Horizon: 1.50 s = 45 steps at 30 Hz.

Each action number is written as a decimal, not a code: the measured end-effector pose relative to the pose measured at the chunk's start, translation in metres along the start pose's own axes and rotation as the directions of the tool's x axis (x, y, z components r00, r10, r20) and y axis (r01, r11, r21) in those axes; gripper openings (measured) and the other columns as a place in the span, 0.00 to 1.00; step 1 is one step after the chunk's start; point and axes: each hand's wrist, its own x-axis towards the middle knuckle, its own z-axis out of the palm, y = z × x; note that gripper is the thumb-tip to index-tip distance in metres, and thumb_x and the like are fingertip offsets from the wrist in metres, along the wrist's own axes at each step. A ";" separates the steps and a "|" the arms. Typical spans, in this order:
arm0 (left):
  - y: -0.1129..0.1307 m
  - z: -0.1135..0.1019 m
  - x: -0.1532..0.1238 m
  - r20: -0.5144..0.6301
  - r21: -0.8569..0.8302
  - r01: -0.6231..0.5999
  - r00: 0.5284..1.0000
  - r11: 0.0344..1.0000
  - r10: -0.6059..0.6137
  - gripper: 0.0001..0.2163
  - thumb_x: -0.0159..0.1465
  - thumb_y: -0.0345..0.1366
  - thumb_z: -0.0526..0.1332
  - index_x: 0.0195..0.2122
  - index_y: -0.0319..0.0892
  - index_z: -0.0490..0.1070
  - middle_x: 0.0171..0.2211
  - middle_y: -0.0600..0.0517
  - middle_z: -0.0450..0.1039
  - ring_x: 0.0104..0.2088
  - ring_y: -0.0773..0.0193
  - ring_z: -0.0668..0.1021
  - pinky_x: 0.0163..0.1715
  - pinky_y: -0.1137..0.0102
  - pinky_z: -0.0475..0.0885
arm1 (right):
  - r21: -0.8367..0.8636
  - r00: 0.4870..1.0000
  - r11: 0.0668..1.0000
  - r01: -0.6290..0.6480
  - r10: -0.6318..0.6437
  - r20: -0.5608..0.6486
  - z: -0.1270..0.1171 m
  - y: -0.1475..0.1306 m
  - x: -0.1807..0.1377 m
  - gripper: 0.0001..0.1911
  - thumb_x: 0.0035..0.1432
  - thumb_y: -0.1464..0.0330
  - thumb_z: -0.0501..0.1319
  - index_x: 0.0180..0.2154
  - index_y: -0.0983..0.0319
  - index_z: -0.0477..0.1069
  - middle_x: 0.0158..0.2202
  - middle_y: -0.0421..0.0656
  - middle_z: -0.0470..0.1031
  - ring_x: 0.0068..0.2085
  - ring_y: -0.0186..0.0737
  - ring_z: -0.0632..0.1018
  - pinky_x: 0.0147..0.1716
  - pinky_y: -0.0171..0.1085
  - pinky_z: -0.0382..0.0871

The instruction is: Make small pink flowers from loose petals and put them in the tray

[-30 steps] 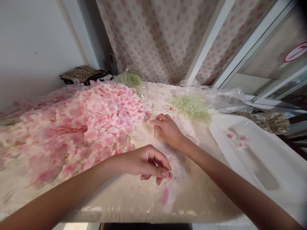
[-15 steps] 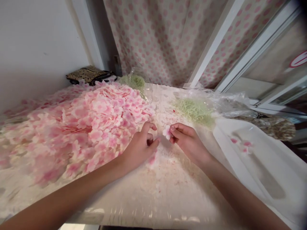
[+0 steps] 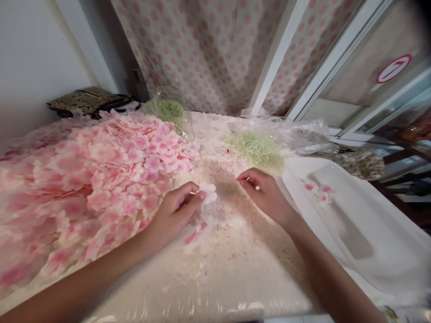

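Holding: your left hand [image 3: 173, 215] was closed on a pale pink artificial blossom [image 3: 208, 193], pinched right at the fingertips, probably because something that thin and light only needs the tips.
Blossom spot: mid-frame, just off the edge of the big pile, between your hands but nearer the left one.
Blossom axis: no clear long axis tbh; it looked flat and roundish, slightly wider side to side, with the fingers reaching it from the lower left.
Right hand: your right hand [image 3: 266, 195] was half closed, thumb and forefinger together on a tiny pale bit [image 3: 257, 187], too small to identify.
Pile: a huge heap of pink-and-white artificial petals [image 3: 101, 179] filled the left side, right beside your left hand.
Tabletop: the plastic-covered tabletop [image 3: 215, 278] had pink scraps [image 3: 190, 237] near your left hand.
Top of frame: a clear bag of pale green shredded filler [image 3: 256, 150] sat near your right hand, with a polka-dot curtain [image 3: 208, 54] behind it.
Right side: a white tray [image 3: 346, 224] held a few pink petals [image 3: 318, 186].
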 end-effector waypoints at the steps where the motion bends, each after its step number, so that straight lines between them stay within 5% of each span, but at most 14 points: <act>1: 0.001 0.000 0.000 0.031 -0.072 0.056 0.998 0.996 -0.054 0.13 0.64 0.40 0.52 0.24 0.43 0.54 0.14 0.61 0.52 0.15 0.74 0.58 0.16 0.77 0.53 | -0.083 0.999 0.996 0.021 -0.018 0.038 0.001 0.004 0.000 0.07 0.56 0.74 0.53 0.31 0.62 0.69 0.32 0.42 0.72 0.30 0.33 0.72 0.29 0.33 0.65; 9: 0.000 0.004 0.000 0.099 -0.189 0.154 0.986 0.970 -0.137 0.16 0.64 0.40 0.52 0.20 0.41 0.55 0.13 0.59 0.57 0.15 0.75 0.61 0.16 0.77 0.55 | -0.359 0.990 0.927 0.110 -0.070 0.123 0.032 0.009 -0.007 0.10 0.57 0.76 0.53 0.34 0.64 0.72 0.36 0.49 0.70 0.37 0.45 0.72 0.37 0.42 0.65; 16: -0.003 0.005 -0.001 0.172 -0.284 0.198 0.973 0.938 -0.154 0.15 0.64 0.37 0.51 0.20 0.40 0.56 0.14 0.59 0.59 0.16 0.75 0.62 0.16 0.78 0.55 | -0.463 0.985 0.870 0.170 -0.139 0.101 0.031 0.006 -0.006 0.10 0.54 0.81 0.50 0.31 0.66 0.68 0.37 0.52 0.69 0.40 0.48 0.68 0.39 0.44 0.63; 24: -0.003 0.008 -0.001 0.173 -0.226 0.225 0.967 0.948 -0.189 0.13 0.64 0.37 0.52 0.23 0.41 0.58 0.13 0.60 0.56 0.15 0.75 0.59 0.17 0.77 0.53 | 0.152 0.994 0.988 0.034 -0.049 0.097 0.021 -0.001 -0.013 0.03 0.56 0.74 0.54 0.32 0.60 0.63 0.27 0.38 0.69 0.30 0.33 0.71 0.29 0.31 0.63; 32: -0.002 0.009 -0.003 0.161 -0.191 0.199 0.972 0.961 -0.169 0.14 0.64 0.37 0.52 0.22 0.41 0.55 0.14 0.60 0.55 0.16 0.75 0.59 0.17 0.77 0.55 | 0.195 0.989 0.979 -0.061 0.033 0.145 0.020 -0.003 -0.013 0.05 0.57 0.71 0.52 0.29 0.61 0.63 0.26 0.38 0.67 0.28 0.32 0.68 0.26 0.32 0.58; 39: -0.002 0.010 -0.004 0.144 -0.172 0.169 0.979 0.970 -0.145 0.13 0.64 0.36 0.52 0.22 0.40 0.55 0.14 0.61 0.55 0.16 0.75 0.60 0.17 0.78 0.56 | 0.474 0.985 0.866 -0.159 0.107 0.135 0.019 -0.006 -0.013 0.04 0.49 0.74 0.59 0.27 0.62 0.64 0.27 0.37 0.69 0.30 0.32 0.70 0.29 0.33 0.61; 45: -0.002 0.012 -0.005 0.140 -0.128 0.143 0.982 0.981 -0.125 0.14 0.65 0.38 0.51 0.23 0.41 0.55 0.14 0.61 0.56 0.16 0.75 0.61 0.17 0.78 0.57 | 0.642 0.960 0.728 -0.239 0.078 0.269 0.018 -0.004 -0.011 0.09 0.53 0.71 0.59 0.38 0.60 0.72 0.27 0.37 0.70 0.30 0.32 0.71 0.33 0.36 0.63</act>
